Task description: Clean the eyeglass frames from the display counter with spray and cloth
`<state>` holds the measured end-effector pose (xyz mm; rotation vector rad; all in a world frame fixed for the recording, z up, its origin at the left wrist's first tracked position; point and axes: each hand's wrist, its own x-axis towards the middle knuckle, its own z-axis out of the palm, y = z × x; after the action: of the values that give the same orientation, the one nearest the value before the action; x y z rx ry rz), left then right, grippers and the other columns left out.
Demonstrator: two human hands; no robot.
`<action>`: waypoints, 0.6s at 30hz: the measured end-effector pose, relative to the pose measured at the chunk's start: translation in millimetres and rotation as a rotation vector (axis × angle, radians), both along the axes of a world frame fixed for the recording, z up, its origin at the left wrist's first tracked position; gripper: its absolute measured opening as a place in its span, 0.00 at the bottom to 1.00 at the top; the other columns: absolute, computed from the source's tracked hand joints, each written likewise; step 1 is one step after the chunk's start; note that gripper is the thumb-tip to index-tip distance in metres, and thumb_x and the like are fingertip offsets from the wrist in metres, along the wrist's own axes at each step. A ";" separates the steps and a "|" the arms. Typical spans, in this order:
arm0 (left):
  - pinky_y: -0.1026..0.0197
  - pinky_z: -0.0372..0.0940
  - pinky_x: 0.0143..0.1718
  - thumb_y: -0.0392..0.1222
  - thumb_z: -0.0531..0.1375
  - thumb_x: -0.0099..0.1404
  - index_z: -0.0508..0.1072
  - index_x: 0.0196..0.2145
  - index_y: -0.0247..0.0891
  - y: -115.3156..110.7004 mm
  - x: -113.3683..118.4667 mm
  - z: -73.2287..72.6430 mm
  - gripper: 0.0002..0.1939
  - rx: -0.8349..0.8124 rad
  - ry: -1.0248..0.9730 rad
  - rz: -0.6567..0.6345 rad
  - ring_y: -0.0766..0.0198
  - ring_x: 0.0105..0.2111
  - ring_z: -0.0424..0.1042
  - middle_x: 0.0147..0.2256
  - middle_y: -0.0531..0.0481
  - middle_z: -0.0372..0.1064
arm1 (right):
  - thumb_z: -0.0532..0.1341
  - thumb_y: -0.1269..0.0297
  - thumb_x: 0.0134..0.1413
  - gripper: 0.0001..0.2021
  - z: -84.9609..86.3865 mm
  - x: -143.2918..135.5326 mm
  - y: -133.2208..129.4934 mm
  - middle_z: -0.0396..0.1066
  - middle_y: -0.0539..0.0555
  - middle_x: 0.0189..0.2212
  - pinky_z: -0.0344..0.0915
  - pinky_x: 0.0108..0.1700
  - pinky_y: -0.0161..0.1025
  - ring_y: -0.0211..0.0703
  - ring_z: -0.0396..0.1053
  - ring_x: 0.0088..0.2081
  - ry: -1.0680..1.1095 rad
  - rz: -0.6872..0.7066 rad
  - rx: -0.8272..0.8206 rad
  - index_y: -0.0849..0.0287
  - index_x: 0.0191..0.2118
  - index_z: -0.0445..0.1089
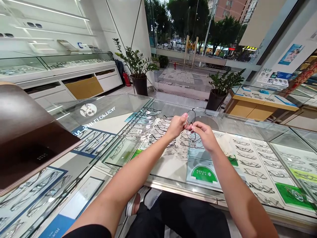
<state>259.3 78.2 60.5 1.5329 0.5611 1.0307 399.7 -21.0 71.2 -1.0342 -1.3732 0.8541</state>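
The person sat at a glass counter (pixel 183 187), both forearms stretched out over its top. Between the two hands was a pair of thin dark glasses (pixel 194 116), turned on end — one lens above the other. The left hand (pixel 177 126) gripped them from the left, its thumb up by the higher lens; the right hand (pixel 204 134) pinched them close to the bridge, its fingertips nearly meeting the left's. Inside the counter, rows of frames (pixel 249 163) lay on pale trays to the right, and a green card (pixel 204 174) reading MOHOE was below the right hand. A crumpled pale cloth (pixel 226 143) lay just beside the right wrist. Beyond the counter were two potted plants, one left (pixel 140 86), one right (pixel 216 99) — with a red extinguisher (pixel 126 79) near the left one.
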 end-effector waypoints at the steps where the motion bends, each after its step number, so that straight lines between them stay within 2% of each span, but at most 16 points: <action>1: 0.61 0.48 0.22 0.82 0.54 0.59 0.59 0.15 0.41 0.0 0.1 -0.4 0.40 -0.006 -0.009 -0.008 0.70 0.18 0.53 0.15 0.53 0.54 | 0.67 0.53 0.62 0.11 -0.5 0.0 0.3 0.80 0.52 0.36 0.68 0.50 0.44 0.46 0.73 0.42 0.007 0.009 0.001 0.54 0.34 0.78; 9: 0.61 0.47 0.22 0.83 0.53 0.60 0.61 0.15 0.40 -3.1 -1.5 3.3 0.41 -0.031 -0.014 -0.043 0.70 0.17 0.52 0.14 0.55 0.51 | 0.67 0.55 0.64 0.09 -2.4 3.2 0.2 0.80 0.51 0.38 0.66 0.51 0.43 0.46 0.73 0.45 0.098 0.060 0.003 0.52 0.36 0.80; 13: 0.60 0.48 0.23 0.81 0.52 0.62 0.61 0.14 0.40 -3.4 -2.9 2.8 0.41 0.048 0.064 -0.049 0.69 0.18 0.53 0.14 0.54 0.52 | 0.68 0.55 0.63 0.08 -0.1 7.0 1.3 0.80 0.51 0.40 0.66 0.48 0.42 0.46 0.72 0.44 0.216 -0.035 0.022 0.51 0.36 0.80; 18: 0.59 0.50 0.26 0.75 0.51 0.68 0.61 0.15 0.39 -5.8 -4.2 -0.5 0.39 0.193 0.285 -0.093 0.68 0.19 0.55 0.15 0.53 0.56 | 0.69 0.55 0.59 0.07 3.6 11.8 4.8 0.81 0.52 0.40 0.67 0.44 0.41 0.46 0.73 0.45 0.400 -0.135 0.053 0.51 0.34 0.78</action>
<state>255.2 72.4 60.0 1.8758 0.5926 0.8184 411.5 -16.2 74.8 -0.8488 -0.9735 0.8642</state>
